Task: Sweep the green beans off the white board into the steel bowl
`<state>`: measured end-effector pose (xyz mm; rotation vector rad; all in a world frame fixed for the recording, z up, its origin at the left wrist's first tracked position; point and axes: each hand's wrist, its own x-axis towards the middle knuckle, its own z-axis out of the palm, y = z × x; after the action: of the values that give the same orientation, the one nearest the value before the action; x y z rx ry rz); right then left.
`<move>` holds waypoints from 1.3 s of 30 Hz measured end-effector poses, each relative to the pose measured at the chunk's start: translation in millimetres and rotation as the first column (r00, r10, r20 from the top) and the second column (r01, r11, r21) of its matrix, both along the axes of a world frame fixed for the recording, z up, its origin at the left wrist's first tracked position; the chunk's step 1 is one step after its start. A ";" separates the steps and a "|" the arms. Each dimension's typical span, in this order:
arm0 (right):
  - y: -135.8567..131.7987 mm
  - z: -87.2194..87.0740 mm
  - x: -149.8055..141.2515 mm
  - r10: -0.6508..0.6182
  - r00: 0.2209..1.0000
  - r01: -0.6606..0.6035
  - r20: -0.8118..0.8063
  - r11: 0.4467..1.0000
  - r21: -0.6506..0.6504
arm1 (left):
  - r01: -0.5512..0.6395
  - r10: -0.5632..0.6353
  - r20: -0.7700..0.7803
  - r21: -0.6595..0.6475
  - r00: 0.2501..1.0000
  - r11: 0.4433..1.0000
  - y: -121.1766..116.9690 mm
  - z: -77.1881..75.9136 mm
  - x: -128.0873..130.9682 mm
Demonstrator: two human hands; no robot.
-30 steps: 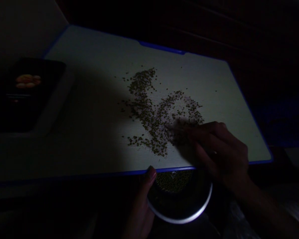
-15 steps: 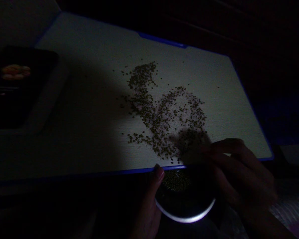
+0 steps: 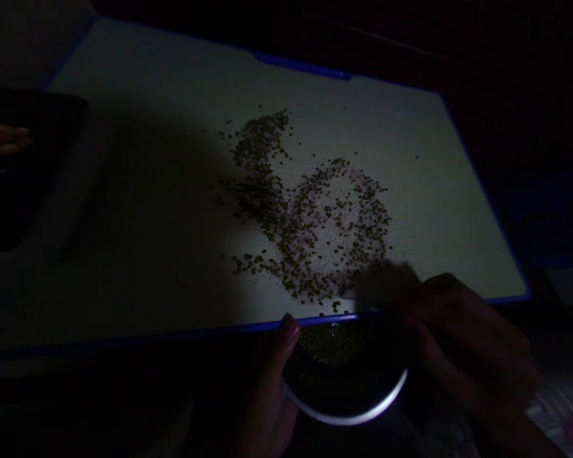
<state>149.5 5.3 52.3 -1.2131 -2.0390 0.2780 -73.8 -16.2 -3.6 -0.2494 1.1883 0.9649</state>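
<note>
Small green-brown beans, like mung beans (image 3: pixel 286 242), lie scattered in a curved patch on a pale board with a blue edge (image 3: pixel 439 210). Below the near edge is a round bowl with a shiny metal rim (image 3: pixel 348 420), partly filled with the same beans. My left hand (image 3: pixel 277 388) grips the left side of the bowl, thumb up by the board's edge. My right hand (image 3: pixel 463 337) is closed at the near edge, right of the beans and above the bowl. A thin dark line reaches left from its fingertips; darkness hides what it is.
A dark box with a picture of round food on top (image 3: pixel 28 172) stands on the board's left side and casts a wide shadow. A blue handle-like strip (image 3: pixel 300 65) runs along the far edge. The surroundings are very dark.
The view has shifted slightly, so the board's contents and bowl appear further left. My right hand has drawn a little toward the near edge; my left hand still holds the bowl.
</note>
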 end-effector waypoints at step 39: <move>-0.6 -2.4 -9.8 0.173 0.983 -0.174 0.055 0.985 0.012 | -0.033 0.034 -0.022 0.047 0.999 0.998 -3.7 -0.2 -14.1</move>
<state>139.7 4.7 49.9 -1.0443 -2.1939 0.3135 -87.9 -19.9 -3.8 -0.2218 1.1842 1.0259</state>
